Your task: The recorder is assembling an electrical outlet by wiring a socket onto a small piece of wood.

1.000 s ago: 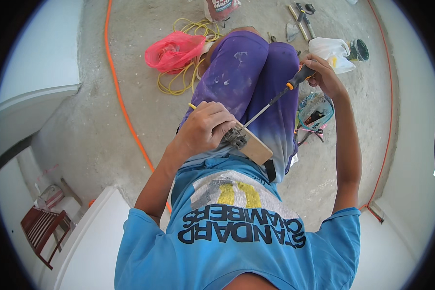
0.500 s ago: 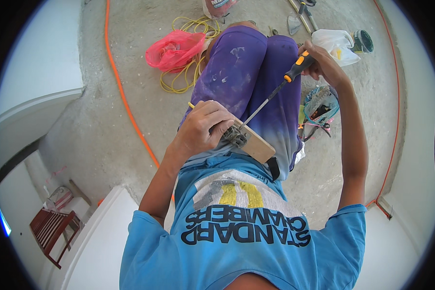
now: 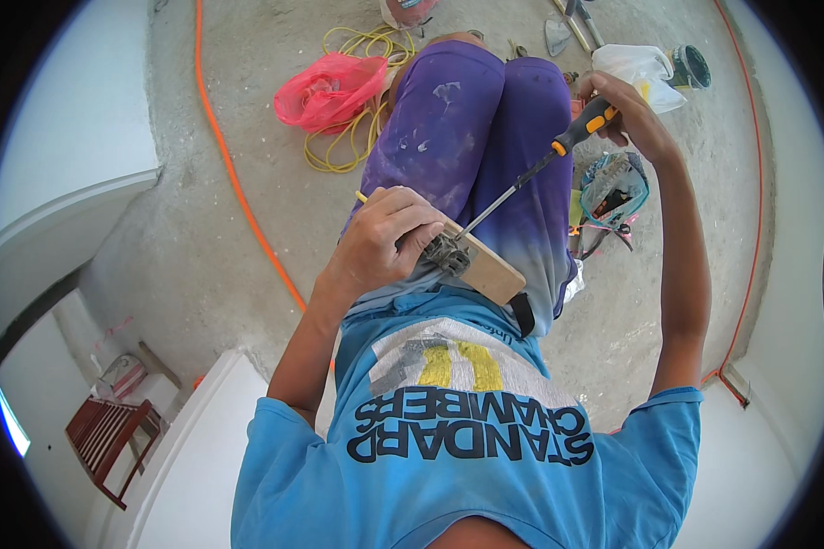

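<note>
My left hand [image 3: 382,240] is closed round a small dark grey part [image 3: 450,253] with metal pieces and the end of a tan flat board [image 3: 494,274], both resting across my lap. What exactly the grey part is, I cannot make out. A thin yellow stick end [image 3: 361,196] pokes out beside that hand. At the upper right, my right hand [image 3: 634,114] grips the butt of a screwdriver [image 3: 577,132] with a grey and orange handle. Its long steel shaft slants down left, and the tip meets the grey part at the board's edge.
A pink plastic bag [image 3: 328,91] lies on a yellow cord [image 3: 350,151] left of my legs. On the right are a white bag [image 3: 634,69], a dark bucket [image 3: 690,68] and a clear bag of tools [image 3: 613,190]. An orange hose [image 3: 229,165] crosses the concrete floor.
My right hand and the screwdriver handle have shifted a little to the right and down, the tip staying at the grey part. My left hand keeps its hold.
</note>
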### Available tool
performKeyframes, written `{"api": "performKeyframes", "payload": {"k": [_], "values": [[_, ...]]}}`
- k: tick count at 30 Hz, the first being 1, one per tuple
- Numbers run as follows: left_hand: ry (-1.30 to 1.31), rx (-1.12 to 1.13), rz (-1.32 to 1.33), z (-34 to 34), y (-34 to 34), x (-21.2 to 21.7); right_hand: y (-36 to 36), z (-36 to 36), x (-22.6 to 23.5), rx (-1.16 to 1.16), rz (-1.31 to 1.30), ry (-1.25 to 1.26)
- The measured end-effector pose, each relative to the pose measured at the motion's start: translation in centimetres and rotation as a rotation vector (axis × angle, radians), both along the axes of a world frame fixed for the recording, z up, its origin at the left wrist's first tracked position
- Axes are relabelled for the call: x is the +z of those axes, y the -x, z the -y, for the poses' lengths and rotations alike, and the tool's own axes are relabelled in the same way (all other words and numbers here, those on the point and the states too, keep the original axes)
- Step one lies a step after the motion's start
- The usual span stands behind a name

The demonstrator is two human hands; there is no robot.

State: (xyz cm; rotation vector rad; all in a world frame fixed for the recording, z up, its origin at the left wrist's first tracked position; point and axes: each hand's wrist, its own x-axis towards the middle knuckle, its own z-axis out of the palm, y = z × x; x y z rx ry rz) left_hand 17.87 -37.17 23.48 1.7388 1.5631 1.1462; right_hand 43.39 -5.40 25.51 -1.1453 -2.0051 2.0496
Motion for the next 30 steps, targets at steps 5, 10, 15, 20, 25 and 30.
{"api": "performKeyframes", "payload": {"k": [5,10,15,20,25,30], "values": [[0.017,0.003,-0.004,0.2,0.1,0.0,-0.5,0.7,1.8,0.151,-0.016,-0.065],[0.004,0.000,-0.009,0.2,0.0,0.0,-0.9,0.7,1.2,0.130,-0.100,-0.133],[-0.001,-0.007,-0.015,0.0,0.0,-0.1,-0.6,0.2,1.4,0.109,0.119,-0.211],[0.017,-0.014,-0.022,0.1,0.1,0.0,0.9,-1.3,2.2,0.202,0.508,-0.089],[-0.019,-0.004,-0.020,-0.1,-0.3,-0.2,0.5,-1.1,-1.3,0.238,-0.113,-0.320],[0.000,-0.005,-0.021,0.3,0.0,-0.3,1.2,-0.4,2.2,0.167,0.143,-0.106]]}}
